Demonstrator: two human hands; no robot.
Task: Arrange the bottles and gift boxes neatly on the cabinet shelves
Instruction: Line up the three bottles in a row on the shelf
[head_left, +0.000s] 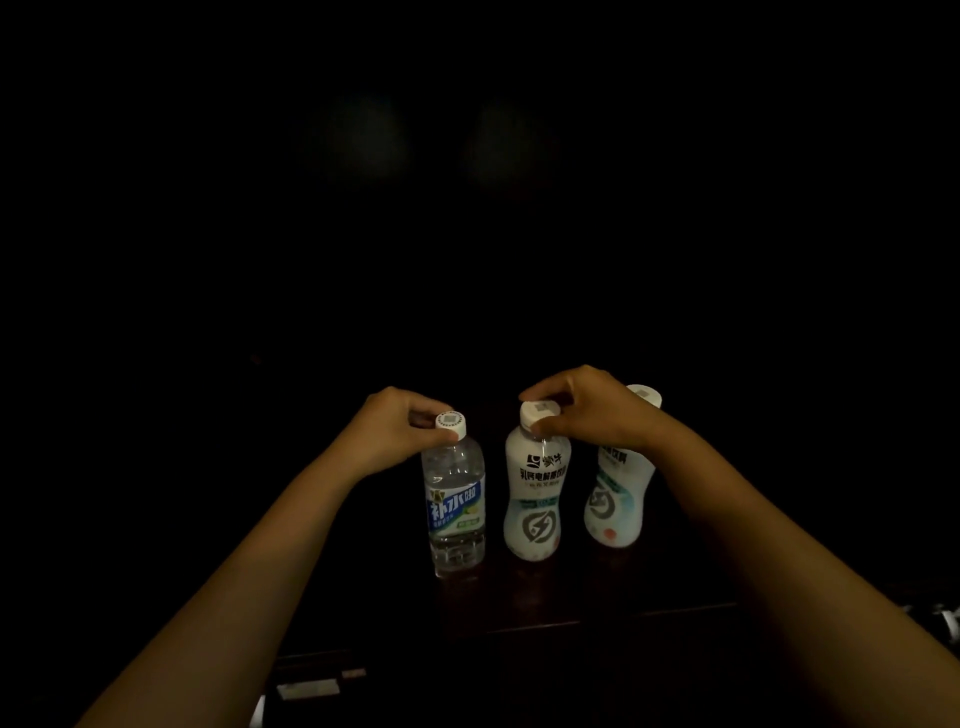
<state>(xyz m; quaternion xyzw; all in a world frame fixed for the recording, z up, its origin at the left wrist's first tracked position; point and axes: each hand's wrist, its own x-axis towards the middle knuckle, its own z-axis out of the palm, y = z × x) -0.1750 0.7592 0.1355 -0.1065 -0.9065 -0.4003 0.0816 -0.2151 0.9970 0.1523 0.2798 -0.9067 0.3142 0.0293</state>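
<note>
Three bottles stand upright on a dark cabinet shelf (597, 592). A clear water bottle (456, 512) with a blue label is at the left; my left hand (395, 431) pinches its white cap from the left. In the middle stands a white milky bottle (535, 504), and my right hand (587, 405) grips its white cap from above. A second white bottle (618, 499) stands to the right, partly hidden behind my right wrist. No gift boxes show.
The scene is very dark; the cabinet's back and sides are black. The shelf's front edge (613, 616) runs below the bottles. Pale small objects (311, 688) lie low at the left, and something white (948, 621) shows at the right edge.
</note>
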